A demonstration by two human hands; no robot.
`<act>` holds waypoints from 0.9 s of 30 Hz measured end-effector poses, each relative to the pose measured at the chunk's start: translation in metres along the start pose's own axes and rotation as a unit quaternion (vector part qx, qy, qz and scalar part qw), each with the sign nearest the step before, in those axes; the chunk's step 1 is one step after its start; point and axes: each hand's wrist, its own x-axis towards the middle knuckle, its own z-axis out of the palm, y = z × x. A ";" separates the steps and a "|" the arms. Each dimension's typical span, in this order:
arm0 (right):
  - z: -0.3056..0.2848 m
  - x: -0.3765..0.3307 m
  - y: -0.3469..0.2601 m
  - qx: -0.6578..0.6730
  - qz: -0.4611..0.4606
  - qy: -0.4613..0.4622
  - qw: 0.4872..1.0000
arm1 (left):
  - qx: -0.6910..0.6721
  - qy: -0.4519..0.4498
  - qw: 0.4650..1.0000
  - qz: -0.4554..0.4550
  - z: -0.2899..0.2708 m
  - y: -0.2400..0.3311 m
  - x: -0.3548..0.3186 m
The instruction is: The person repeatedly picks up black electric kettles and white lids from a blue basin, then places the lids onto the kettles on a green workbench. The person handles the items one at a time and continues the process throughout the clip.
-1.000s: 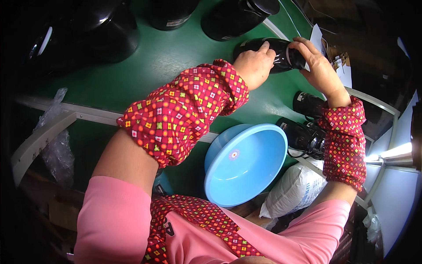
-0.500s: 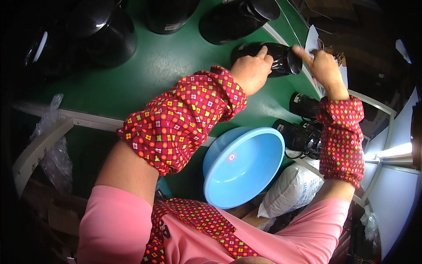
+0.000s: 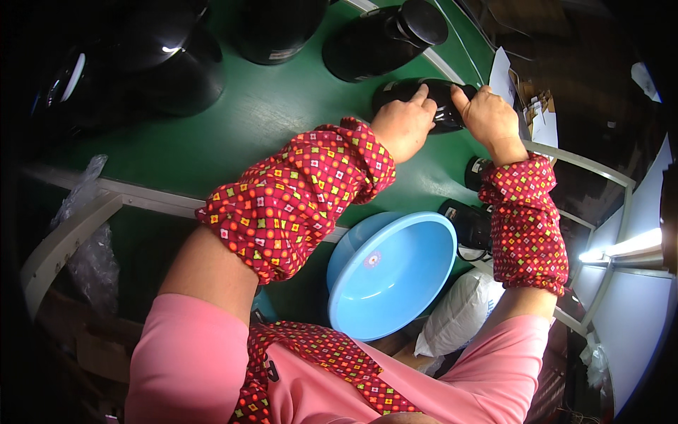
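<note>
black jug (image 3: 441, 93), one: lying on its side on the green table (image 3: 275, 106), long axis roughly left-to-right, lidded end pointing right. left hand (image 3: 402, 130): clamped over jug's body. right hand (image 3: 491, 119): at lidded end, fingers curled; whether clamped, cannot tell.

A green table (image 3: 282, 106) is carrying several black jugs. A large jug (image 3: 187, 74) is standing on the left, and another jug (image 3: 279, 32) is standing beside it. A third jug (image 3: 360, 46) is resting near the far edge, with a fourth jug (image 3: 446, 119) sitting just below it. A smaller jug (image 3: 467, 222) is sitting farther right.
</note>
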 end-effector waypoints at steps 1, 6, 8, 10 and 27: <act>0.005 0.005 0.006 0.017 0.012 -0.018 1.000 | -0.009 -0.018 1.000 -0.009 -0.003 0.002 -0.001; -0.067 0.039 0.001 0.282 0.043 0.174 0.943 | -0.078 0.177 0.981 -0.017 -0.027 -0.026 -0.012; -0.082 0.052 -0.006 0.331 -0.022 0.294 0.897 | -0.052 0.297 0.953 -0.012 -0.039 -0.038 -0.007; -0.101 0.068 -0.016 0.333 0.007 0.220 0.917 | -0.015 0.322 0.945 -0.050 -0.050 -0.051 0.003; -0.121 0.079 -0.007 0.278 -0.305 0.190 0.891 | 0.033 0.174 0.983 -0.052 -0.067 -0.076 0.054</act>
